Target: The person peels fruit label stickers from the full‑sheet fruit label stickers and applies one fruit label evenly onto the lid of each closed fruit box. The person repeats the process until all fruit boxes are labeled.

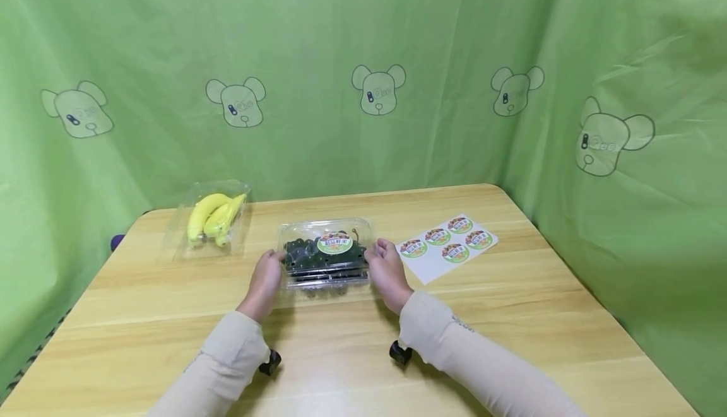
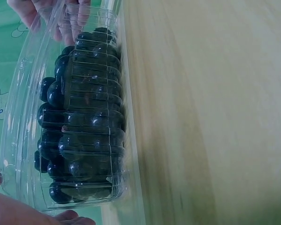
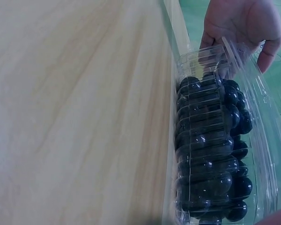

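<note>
Head view: Before us, a clear, rectangular plastic clamshell (image 1: 326,264) of round, dark grapes (image 1: 298,254) lies long axis left to right between a person's left hand (image 1: 265,283) and right hand (image 1: 390,273), each equally near and gripping one short end, over a pale wooden table (image 1: 341,354), white sticker sheet (image 1: 428,268) at right.

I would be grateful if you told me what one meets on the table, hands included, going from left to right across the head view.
Yellow bananas, left hand, clear box of dark grapes, right hand, sheet of round stickers.
</note>
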The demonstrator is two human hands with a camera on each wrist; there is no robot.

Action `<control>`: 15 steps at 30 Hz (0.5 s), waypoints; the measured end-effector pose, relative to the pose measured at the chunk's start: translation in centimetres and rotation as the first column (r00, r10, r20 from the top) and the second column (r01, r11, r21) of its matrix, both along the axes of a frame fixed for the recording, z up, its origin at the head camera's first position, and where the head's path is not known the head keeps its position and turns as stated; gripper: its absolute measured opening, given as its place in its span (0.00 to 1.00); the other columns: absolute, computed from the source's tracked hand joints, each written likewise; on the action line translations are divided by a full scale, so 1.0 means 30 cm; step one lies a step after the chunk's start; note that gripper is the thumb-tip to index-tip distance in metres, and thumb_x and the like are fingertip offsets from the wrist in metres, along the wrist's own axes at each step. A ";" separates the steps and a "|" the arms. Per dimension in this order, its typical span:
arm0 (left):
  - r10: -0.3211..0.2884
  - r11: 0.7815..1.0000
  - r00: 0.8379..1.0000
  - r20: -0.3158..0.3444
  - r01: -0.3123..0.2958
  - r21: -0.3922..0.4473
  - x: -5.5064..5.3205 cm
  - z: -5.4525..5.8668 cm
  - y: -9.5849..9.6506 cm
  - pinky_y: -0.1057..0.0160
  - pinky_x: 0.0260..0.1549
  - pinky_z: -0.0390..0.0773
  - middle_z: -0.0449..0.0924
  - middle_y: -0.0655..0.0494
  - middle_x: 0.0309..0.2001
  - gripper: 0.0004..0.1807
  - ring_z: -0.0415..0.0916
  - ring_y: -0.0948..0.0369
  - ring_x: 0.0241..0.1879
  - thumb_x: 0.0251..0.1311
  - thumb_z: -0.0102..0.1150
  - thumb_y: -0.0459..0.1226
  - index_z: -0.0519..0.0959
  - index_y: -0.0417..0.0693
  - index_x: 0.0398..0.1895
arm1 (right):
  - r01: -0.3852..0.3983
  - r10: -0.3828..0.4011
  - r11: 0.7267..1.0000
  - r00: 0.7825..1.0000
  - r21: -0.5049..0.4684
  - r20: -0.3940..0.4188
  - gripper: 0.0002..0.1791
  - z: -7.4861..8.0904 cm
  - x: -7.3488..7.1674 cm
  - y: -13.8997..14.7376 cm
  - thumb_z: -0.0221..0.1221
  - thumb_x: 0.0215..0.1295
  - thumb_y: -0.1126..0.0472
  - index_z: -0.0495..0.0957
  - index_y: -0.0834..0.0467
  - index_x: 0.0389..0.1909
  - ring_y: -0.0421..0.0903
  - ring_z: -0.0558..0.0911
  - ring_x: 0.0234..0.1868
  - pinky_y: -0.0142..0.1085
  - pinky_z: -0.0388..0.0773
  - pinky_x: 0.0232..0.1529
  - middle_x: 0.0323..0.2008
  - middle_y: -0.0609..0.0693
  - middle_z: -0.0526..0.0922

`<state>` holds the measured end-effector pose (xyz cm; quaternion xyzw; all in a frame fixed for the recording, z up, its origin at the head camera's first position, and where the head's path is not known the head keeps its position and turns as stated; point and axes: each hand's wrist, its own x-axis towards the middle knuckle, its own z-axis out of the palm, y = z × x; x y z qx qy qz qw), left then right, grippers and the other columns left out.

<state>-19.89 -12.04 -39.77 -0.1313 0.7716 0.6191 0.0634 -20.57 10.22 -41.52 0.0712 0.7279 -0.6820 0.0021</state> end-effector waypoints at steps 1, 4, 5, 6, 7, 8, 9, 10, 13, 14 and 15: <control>-0.001 1.000 1.000 -0.001 0.001 0.000 -0.001 0.000 0.000 0.41 0.70 0.37 0.41 0.36 0.75 0.33 0.36 0.40 0.73 0.73 0.33 0.42 0.43 0.33 0.74 | 0.003 -0.003 1.000 1.000 0.000 0.000 0.33 0.000 0.000 0.000 0.50 0.70 0.65 0.49 0.68 0.72 0.60 0.57 0.71 0.49 0.56 0.71 0.71 0.65 0.57; -0.006 1.000 1.000 0.004 0.006 0.006 -0.002 -0.003 -0.003 0.41 0.70 0.37 0.40 0.36 0.75 0.33 0.36 0.40 0.73 0.73 0.33 0.42 0.44 0.33 0.74 | 0.005 -0.005 1.000 1.000 -0.004 0.004 0.33 0.000 -0.001 0.000 0.50 0.70 0.65 0.50 0.68 0.71 0.60 0.58 0.71 0.49 0.56 0.71 0.70 0.65 0.57; -0.005 1.000 1.000 0.003 0.005 0.006 -0.002 -0.004 -0.004 0.41 0.70 0.37 0.41 0.37 0.75 0.33 0.36 0.40 0.73 0.73 0.32 0.42 0.44 0.33 0.74 | 0.005 -0.005 1.000 1.000 -0.005 0.005 0.33 0.000 -0.002 -0.001 0.50 0.70 0.65 0.50 0.68 0.71 0.60 0.58 0.71 0.49 0.56 0.71 0.70 0.65 0.58; -0.004 1.000 1.000 0.000 0.004 0.005 -0.003 -0.004 -0.005 0.42 0.70 0.37 0.41 0.37 0.75 0.32 0.36 0.40 0.73 0.73 0.32 0.41 0.45 0.33 0.74 | 0.004 -0.004 1.000 1.000 -0.003 0.005 0.33 0.000 -0.003 -0.002 0.51 0.70 0.65 0.51 0.68 0.71 0.60 0.58 0.70 0.49 0.56 0.71 0.70 0.65 0.58; 0.000 1.000 1.000 -0.004 0.000 0.004 -0.004 -0.004 -0.006 0.42 0.70 0.38 0.41 0.37 0.75 0.32 0.37 0.40 0.73 0.73 0.32 0.41 0.45 0.33 0.74 | 0.002 -0.002 1.000 1.000 0.000 0.004 0.33 -0.001 -0.004 -0.002 0.51 0.70 0.65 0.51 0.68 0.71 0.60 0.58 0.70 0.49 0.56 0.70 0.70 0.65 0.58; 0.002 1.000 1.000 -0.007 -0.002 0.004 -0.005 -0.005 -0.006 0.42 0.70 0.38 0.42 0.36 0.75 0.32 0.37 0.40 0.73 0.73 0.32 0.41 0.46 0.32 0.74 | 0.001 -0.001 1.000 1.000 0.002 0.002 0.33 0.000 -0.005 -0.002 0.51 0.70 0.65 0.51 0.68 0.71 0.60 0.58 0.70 0.49 0.56 0.70 0.70 0.66 0.58; 0.002 1.000 1.000 -0.012 -0.002 0.006 -0.006 -0.005 -0.007 0.42 0.70 0.38 0.42 0.36 0.75 0.32 0.37 0.40 0.73 0.73 0.33 0.41 0.46 0.32 0.74 | 0.002 -0.002 1.000 1.000 0.004 0.002 0.33 0.000 -0.005 -0.002 0.51 0.70 0.65 0.51 0.68 0.71 0.60 0.59 0.70 0.49 0.57 0.70 0.70 0.65 0.58; 0.004 1.000 1.000 -0.013 -0.004 0.010 -0.008 -0.005 -0.007 0.42 0.70 0.38 0.42 0.36 0.75 0.32 0.37 0.40 0.73 0.73 0.33 0.41 0.46 0.32 0.74 | 0.005 -0.005 1.000 1.000 0.007 0.001 0.32 0.001 -0.006 -0.002 0.51 0.70 0.65 0.51 0.68 0.71 0.60 0.59 0.70 0.49 0.57 0.70 0.70 0.65 0.59; 0.004 1.000 1.000 -0.016 -0.004 0.023 -0.012 -0.002 -0.005 0.42 0.71 0.38 0.42 0.36 0.75 0.32 0.37 0.40 0.73 0.73 0.33 0.41 0.46 0.32 0.74 | 0.014 -0.014 1.000 1.000 0.013 0.002 0.32 0.002 -0.008 0.001 0.52 0.69 0.65 0.52 0.68 0.70 0.60 0.60 0.70 0.49 0.58 0.70 0.69 0.66 0.60; 0.004 1.000 1.000 -0.018 -0.003 0.027 -0.013 -0.003 -0.006 0.42 0.71 0.38 0.42 0.36 0.75 0.32 0.37 0.40 0.73 0.73 0.33 0.41 0.46 0.32 0.74 | 0.014 -0.014 1.000 1.000 0.012 0.001 0.32 0.002 -0.009 0.000 0.52 0.69 0.65 0.53 0.68 0.70 0.60 0.60 0.69 0.49 0.58 0.70 0.69 0.66 0.60; 0.003 1.000 1.000 -0.022 -0.002 0.030 -0.014 -0.002 -0.007 0.42 0.70 0.38 0.42 0.35 0.75 0.32 0.37 0.40 0.73 0.73 0.33 0.41 0.46 0.31 0.74 | 0.012 -0.012 1.000 1.000 0.012 0.000 0.32 0.002 -0.010 -0.001 0.52 0.69 0.65 0.53 0.69 0.70 0.61 0.60 0.69 0.49 0.58 0.70 0.69 0.66 0.60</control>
